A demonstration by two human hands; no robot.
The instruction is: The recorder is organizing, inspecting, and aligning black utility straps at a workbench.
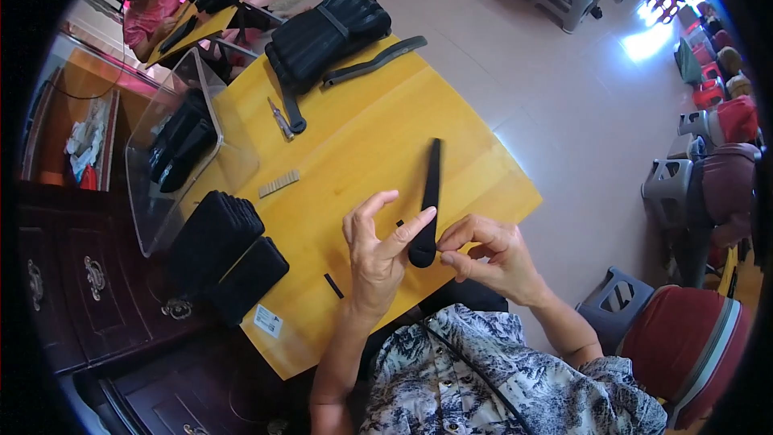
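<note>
A long black strap-like piece [429,213] with a broad rounded lower end is between my hands, over the near part of the yellow table. My left hand [377,262] steadies it with one digit pressed across its middle, while other fingers curl up and apart. At the edge of the rounded end, my right hand [495,262] has its thumb and forefinger pinched together. Whatever is between those fingertips is too small to make out. Near my left wrist a short black strip [333,286] lies on the yellow table [346,161].
Across the table lie a bundle of black pieces [326,36], a loose strap [374,62], a pointed hand tool [281,119] and a beige ridged strip [279,184]. Stacked black pads [216,234] and a clear bin [137,193] stand left. A person [153,8] sits beyond; a stool [616,302] is right.
</note>
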